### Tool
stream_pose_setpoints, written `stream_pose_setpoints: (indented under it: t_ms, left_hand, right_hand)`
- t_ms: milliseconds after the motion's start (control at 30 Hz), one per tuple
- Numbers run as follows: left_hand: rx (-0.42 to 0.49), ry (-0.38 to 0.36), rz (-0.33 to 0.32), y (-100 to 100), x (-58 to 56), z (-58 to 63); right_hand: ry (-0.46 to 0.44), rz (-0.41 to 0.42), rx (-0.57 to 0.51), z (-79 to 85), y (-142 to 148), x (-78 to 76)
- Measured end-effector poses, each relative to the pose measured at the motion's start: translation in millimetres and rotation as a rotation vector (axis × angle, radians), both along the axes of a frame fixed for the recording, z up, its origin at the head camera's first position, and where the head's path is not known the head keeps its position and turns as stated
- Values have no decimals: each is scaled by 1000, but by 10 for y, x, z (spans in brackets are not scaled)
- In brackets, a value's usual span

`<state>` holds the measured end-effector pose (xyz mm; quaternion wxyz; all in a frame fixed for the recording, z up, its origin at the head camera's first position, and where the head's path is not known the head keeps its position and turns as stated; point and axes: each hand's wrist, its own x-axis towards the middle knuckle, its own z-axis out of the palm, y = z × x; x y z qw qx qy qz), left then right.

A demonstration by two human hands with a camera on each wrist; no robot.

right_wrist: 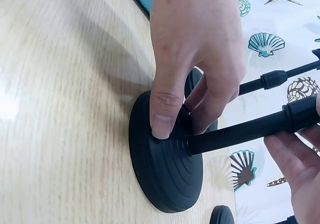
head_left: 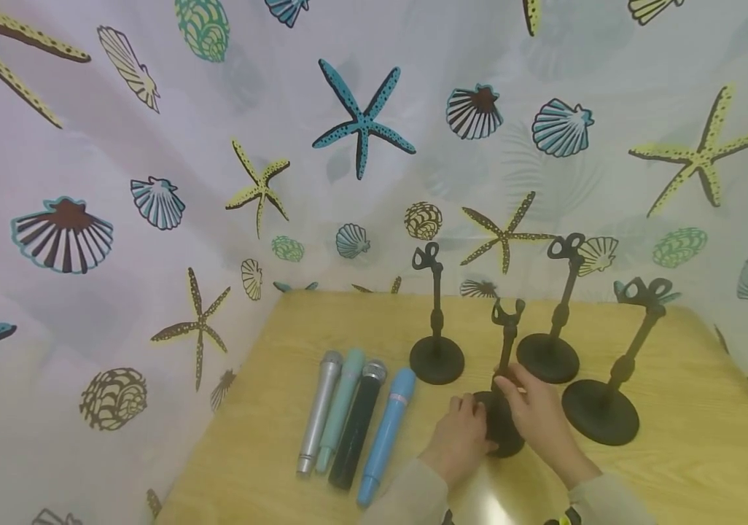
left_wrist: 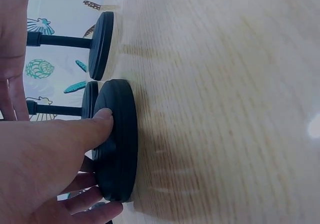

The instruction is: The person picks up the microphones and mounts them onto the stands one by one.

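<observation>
A black desktop microphone stand (head_left: 508,343) with a round base stands in front of me, a forked clip at its top. My left hand (head_left: 458,439) grips that base (right_wrist: 165,169), its thumb on the upper face and its fingers round the rim. In the right wrist view, the left hand (right_wrist: 197,49) has its thumb lying near the foot of the pole (right_wrist: 240,132). Higher on the pole, my right hand (head_left: 536,417) holds it near the collar (right_wrist: 300,112). Part of the right hand (right_wrist: 302,176) is cut off by that view's edge.
Three more black stands surround it: one (head_left: 437,357) behind left, one (head_left: 547,357) behind right, one (head_left: 600,412) at right. To the left lie a silver microphone (head_left: 319,415), a mint one (head_left: 341,412), a black one (head_left: 357,426) and a blue one (head_left: 386,437). A seashell-patterned curtain (head_left: 413,44) encloses the table.
</observation>
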<state>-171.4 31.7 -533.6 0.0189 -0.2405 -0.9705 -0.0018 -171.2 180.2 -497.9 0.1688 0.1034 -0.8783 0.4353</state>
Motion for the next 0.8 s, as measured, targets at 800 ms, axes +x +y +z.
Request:
stream_pose_setpoints:
  t_ms: [800]
  left_hand:
    - [237, 76, 367, -1018, 36, 238]
  right_hand:
    - [198, 12, 3, -41, -81, 80]
